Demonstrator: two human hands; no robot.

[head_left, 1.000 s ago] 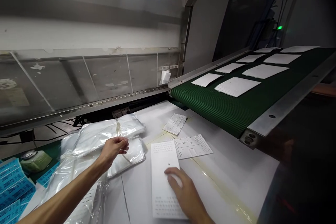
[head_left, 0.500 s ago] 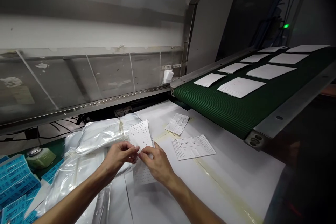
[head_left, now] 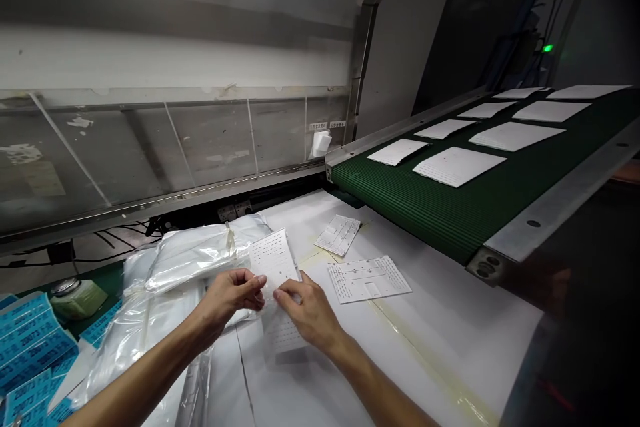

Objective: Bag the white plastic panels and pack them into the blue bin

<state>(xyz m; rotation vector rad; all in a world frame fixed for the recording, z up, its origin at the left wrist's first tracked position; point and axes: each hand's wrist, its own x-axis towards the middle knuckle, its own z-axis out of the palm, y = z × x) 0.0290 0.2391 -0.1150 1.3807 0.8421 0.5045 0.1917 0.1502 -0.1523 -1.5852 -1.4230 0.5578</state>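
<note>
Head view: left hand (head_left: 231,297) and right hand (head_left: 311,315) pinch a perforated white sheet (head_left: 274,259) between them, tilted; sheet and right hand shifted slightly rightward since earlier. Blue labels (head_left: 30,353) carry numbers, unreadable.

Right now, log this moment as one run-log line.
left hand: holds perforated white sheet | right hand: holds same sheet | beside: plastic bags | behind: green conveyor belt
</note>
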